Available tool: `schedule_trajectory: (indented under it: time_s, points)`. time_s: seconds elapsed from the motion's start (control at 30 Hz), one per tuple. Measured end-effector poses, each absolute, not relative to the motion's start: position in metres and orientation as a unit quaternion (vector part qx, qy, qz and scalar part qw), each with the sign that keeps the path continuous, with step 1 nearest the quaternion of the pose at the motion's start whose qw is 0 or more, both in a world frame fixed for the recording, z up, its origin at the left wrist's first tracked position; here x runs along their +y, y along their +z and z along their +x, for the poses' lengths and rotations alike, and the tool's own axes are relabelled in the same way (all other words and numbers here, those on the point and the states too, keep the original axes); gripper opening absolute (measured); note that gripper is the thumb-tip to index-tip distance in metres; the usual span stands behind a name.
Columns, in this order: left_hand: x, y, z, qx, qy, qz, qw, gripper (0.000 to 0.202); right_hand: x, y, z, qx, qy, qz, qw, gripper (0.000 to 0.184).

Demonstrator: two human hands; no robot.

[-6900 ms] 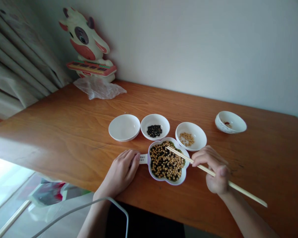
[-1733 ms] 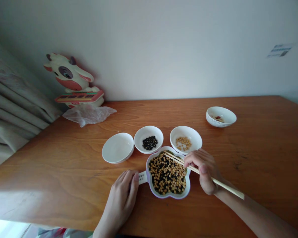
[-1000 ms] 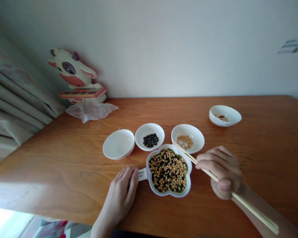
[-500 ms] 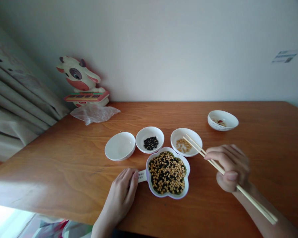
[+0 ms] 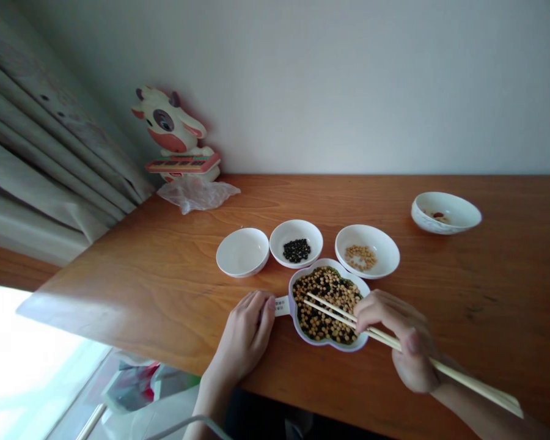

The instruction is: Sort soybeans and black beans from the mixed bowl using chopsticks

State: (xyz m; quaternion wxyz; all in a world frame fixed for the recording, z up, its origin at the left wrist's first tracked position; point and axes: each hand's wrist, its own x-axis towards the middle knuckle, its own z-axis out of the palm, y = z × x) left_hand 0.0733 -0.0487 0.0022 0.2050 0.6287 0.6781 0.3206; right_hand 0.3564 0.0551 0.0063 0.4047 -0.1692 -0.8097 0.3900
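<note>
My left hand (image 5: 246, 330) is closed around the short handle of a flower-shaped white and lilac dish (image 5: 294, 318). Mixed beans (image 5: 327, 299), tan, black and some green, fill the dish. In my right hand (image 5: 401, 336) is a pair of chopsticks (image 5: 380, 335), their tips over the beans and slightly apart; whether they touch a bean I cannot tell. Behind the dish stand a white bowl with black beans (image 5: 296, 250), a white bowl with tan beans (image 5: 361, 257), and at the left a bare white bowl (image 5: 242, 252).
A patterned white bowl (image 5: 447, 214) with a few bits in it stands at the back right. A cow-shaped toy keyboard (image 5: 178, 137) and a crumpled plastic bag (image 5: 197, 194) lie at the back left. Curtains (image 5: 50, 153) hang beside the wooden table (image 5: 165, 293).
My right hand has brought the chopsticks from above the tan-bean bowl down over the flower-shaped dish. My left hand keeps its hold. The whole view has shifted a little.
</note>
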Motion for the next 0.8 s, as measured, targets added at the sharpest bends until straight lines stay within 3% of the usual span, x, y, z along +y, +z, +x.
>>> schedule_trajectory:
  time_s: [0.13,0.3,0.8]
  points:
    - [-0.050,0.005,0.074,0.681,0.318,0.629,0.199,0.027,0.053,-0.006,0.354,-0.777,0.451,-0.203,0.390,0.068]
    - [-0.051,0.007,0.075,0.682,0.312,0.629,0.205,0.028,0.054,-0.010,0.354,-0.762,0.459,-0.237,0.390,0.064]
    - [-0.050,0.009,0.075,0.678,0.308,0.637,0.197,0.028,0.060,0.004,0.354,-0.734,0.485,-0.285,0.381,0.075]
